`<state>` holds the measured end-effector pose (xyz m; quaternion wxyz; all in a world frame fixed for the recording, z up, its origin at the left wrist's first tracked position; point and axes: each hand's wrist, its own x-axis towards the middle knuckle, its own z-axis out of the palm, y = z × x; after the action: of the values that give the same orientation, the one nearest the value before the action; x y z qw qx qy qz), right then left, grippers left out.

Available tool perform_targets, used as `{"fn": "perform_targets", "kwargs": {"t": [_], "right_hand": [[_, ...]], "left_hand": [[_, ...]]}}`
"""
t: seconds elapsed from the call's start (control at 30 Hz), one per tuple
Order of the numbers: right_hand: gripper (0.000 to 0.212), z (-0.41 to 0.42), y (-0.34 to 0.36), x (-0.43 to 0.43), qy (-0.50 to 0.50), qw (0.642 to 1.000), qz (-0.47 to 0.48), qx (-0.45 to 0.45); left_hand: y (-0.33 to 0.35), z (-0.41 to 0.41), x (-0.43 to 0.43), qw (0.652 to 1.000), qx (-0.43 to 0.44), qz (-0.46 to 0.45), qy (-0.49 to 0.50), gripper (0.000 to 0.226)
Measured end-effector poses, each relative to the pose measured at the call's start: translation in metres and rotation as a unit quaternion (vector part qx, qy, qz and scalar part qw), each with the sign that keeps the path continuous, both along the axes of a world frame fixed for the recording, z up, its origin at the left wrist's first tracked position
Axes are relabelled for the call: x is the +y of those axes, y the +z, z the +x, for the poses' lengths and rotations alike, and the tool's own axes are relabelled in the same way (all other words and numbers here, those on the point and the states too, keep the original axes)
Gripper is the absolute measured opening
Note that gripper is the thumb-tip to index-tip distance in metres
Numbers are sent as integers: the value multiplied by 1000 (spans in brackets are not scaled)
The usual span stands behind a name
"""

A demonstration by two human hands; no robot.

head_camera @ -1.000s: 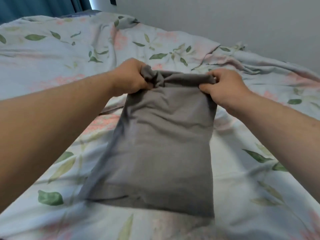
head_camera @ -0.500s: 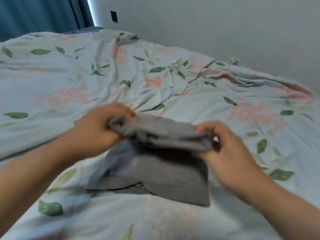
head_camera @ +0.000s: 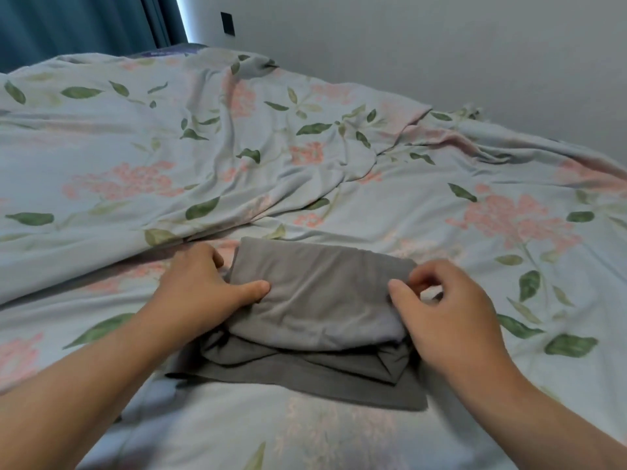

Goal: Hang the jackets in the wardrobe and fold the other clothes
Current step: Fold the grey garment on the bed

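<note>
The grey garment (head_camera: pixel 322 293) is soft matt cloth with a smooth face. The duvet cover (head_camera: pixel 237 147) beneath is thin printed cloth, matt and heavily creased. The wall (head_camera: pixel 441 45) looks smooth and matt-painted; the curtain (head_camera: pixel 68 25) is plain teal cloth

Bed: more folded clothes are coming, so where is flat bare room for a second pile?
Flat sheet lies right of the grey garment, between the right hand and the wall, and in front of the garment, towards the person. Crowded: the left hand side, hemmed in by the bunched duvet.
</note>
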<state>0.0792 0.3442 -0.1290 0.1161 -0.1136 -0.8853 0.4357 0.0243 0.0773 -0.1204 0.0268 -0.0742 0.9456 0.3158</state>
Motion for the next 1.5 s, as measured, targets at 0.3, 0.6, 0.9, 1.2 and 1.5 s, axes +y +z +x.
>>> {"fn": "perform_targets", "kwargs": {"t": [0.3, 0.6, 0.9, 1.2, 1.5], "right_hand": [[32, -17, -26, 5, 70, 938, -308, -143], [19, -85, -37, 32, 106, 992, -69, -3], [44, -88, -53, 31, 85, 996, 6, 6], [57, -89, -51, 27, 88, 995, 37, -10], [56, -87, -56, 25, 90, 995, 53, -7]], "left_hand": [[-1, -6, 17, 893, -194, 405, -30, 49], [-50, -4, 65, 937, 116, 288, 163, 29], [-60, -2, 87, 960, 150, 139, 189, 51], [-61, -6, 91, 969, 125, 80, 199, 56], [-61, -5, 91, 976, 85, 68, 187, 64]]}}
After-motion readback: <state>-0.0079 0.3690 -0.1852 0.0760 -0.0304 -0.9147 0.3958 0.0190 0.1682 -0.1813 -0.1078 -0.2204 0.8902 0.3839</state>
